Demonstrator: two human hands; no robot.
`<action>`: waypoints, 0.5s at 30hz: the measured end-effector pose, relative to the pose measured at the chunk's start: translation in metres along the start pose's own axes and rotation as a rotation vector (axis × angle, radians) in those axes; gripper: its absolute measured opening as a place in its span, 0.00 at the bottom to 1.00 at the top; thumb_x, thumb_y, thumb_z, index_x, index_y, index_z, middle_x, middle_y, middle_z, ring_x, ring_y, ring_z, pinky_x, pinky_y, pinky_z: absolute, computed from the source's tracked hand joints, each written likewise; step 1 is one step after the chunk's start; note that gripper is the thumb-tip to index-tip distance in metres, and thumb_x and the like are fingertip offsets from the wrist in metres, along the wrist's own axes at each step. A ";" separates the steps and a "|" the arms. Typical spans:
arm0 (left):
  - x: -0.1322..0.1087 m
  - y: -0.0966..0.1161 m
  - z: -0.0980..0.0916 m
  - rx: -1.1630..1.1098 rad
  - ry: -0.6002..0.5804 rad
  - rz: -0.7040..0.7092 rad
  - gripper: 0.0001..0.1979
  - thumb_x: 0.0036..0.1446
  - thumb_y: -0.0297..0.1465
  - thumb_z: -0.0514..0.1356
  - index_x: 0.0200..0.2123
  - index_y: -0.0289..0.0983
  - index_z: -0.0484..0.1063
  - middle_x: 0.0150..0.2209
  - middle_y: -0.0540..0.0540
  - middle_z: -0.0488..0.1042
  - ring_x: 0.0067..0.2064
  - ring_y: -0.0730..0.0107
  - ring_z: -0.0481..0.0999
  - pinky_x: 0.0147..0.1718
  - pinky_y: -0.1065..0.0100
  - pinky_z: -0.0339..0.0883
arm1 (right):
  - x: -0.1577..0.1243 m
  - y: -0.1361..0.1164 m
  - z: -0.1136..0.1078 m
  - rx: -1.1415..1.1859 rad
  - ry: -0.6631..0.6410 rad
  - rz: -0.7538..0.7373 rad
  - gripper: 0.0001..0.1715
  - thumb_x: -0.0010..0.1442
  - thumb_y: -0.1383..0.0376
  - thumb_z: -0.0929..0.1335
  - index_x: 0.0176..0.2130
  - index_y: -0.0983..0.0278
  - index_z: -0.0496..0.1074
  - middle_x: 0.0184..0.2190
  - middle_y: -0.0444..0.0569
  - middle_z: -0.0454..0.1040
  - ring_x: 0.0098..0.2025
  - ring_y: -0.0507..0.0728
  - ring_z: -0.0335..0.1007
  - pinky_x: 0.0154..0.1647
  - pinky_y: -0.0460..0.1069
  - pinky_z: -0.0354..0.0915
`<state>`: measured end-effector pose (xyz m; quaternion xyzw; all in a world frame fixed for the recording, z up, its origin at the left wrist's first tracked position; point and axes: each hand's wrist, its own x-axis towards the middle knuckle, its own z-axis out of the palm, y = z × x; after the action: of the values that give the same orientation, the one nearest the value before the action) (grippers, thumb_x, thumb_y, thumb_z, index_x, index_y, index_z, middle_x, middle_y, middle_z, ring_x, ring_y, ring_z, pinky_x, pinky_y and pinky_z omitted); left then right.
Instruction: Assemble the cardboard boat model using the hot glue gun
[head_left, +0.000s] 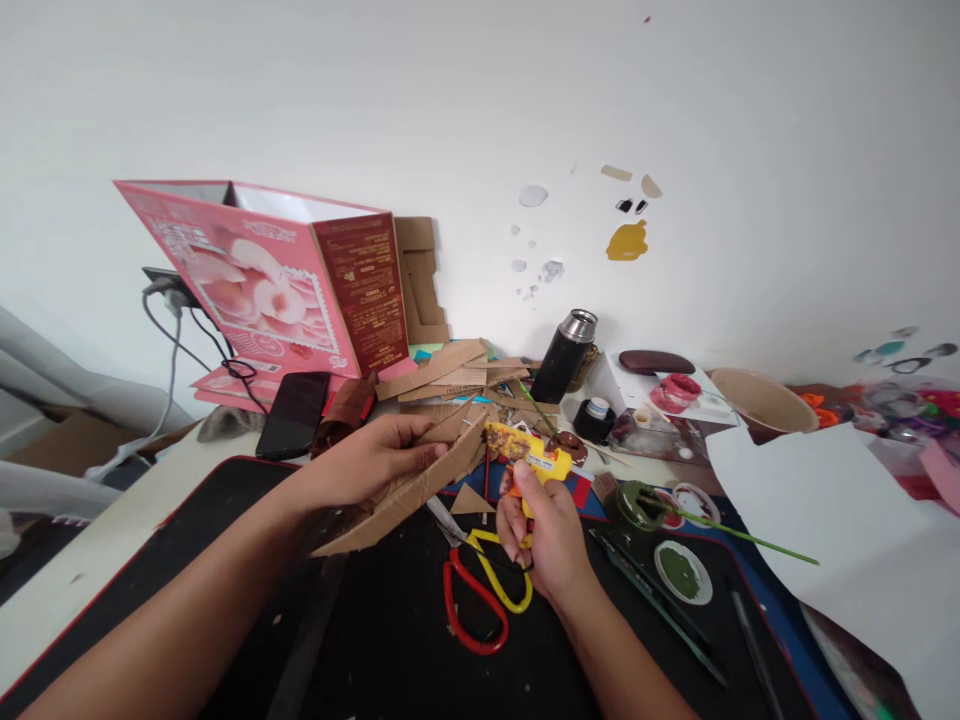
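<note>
My left hand (386, 455) is closed on a bent piece of brown cardboard (409, 505), held up over the black mat. In my right hand (547, 525) is a yellow hot glue gun (529, 455), its body stained brown. Its nozzle points left at the cardboard's upper right edge; whether it touches cannot be made out. Scissors (480, 600) with one red and one yellow handle lie on the mat below my hands. A small cardboard triangle (471, 500) rests near their blades.
Cardboard scraps (450, 375) pile up at the back, beside a black thermos (566, 355). A pink box (262, 290) and a phone (292, 415) are at left. To the right are a green paint jar (637, 505), a green paint dish (682, 572), and white paper (832, 510).
</note>
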<state>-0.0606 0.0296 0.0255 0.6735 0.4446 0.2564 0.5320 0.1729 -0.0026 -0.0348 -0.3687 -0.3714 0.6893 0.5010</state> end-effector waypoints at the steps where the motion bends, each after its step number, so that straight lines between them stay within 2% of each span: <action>1: 0.000 0.000 0.000 -0.004 0.002 0.000 0.19 0.66 0.45 0.61 0.48 0.36 0.80 0.46 0.44 0.82 0.45 0.59 0.78 0.47 0.62 0.69 | 0.000 0.000 0.000 0.000 0.001 -0.002 0.36 0.57 0.36 0.76 0.28 0.65 0.72 0.10 0.35 0.58 0.09 0.46 0.55 0.09 0.39 0.45; 5: 0.000 0.000 0.001 -0.014 0.001 -0.019 0.19 0.65 0.46 0.62 0.45 0.36 0.80 0.42 0.46 0.82 0.42 0.61 0.77 0.43 0.65 0.69 | 0.000 0.000 0.000 0.001 0.005 -0.004 0.36 0.56 0.36 0.77 0.28 0.65 0.72 0.10 0.34 0.58 0.09 0.46 0.55 0.09 0.39 0.45; 11: 0.000 -0.002 0.002 -0.036 -0.023 -0.025 0.20 0.65 0.46 0.62 0.48 0.36 0.80 0.45 0.44 0.82 0.45 0.59 0.78 0.46 0.64 0.69 | 0.000 0.000 0.000 0.001 0.011 -0.007 0.36 0.56 0.36 0.77 0.28 0.65 0.72 0.10 0.34 0.58 0.09 0.46 0.54 0.09 0.39 0.45; 15: -0.001 -0.001 0.002 -0.043 -0.015 -0.034 0.19 0.65 0.46 0.62 0.46 0.36 0.80 0.43 0.45 0.82 0.42 0.61 0.78 0.43 0.65 0.69 | 0.000 0.000 0.000 0.000 0.012 -0.013 0.37 0.56 0.35 0.76 0.28 0.64 0.71 0.10 0.34 0.57 0.09 0.46 0.54 0.09 0.39 0.46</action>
<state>-0.0599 0.0280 0.0243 0.6561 0.4464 0.2515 0.5540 0.1727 -0.0028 -0.0344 -0.3704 -0.3709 0.6839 0.5075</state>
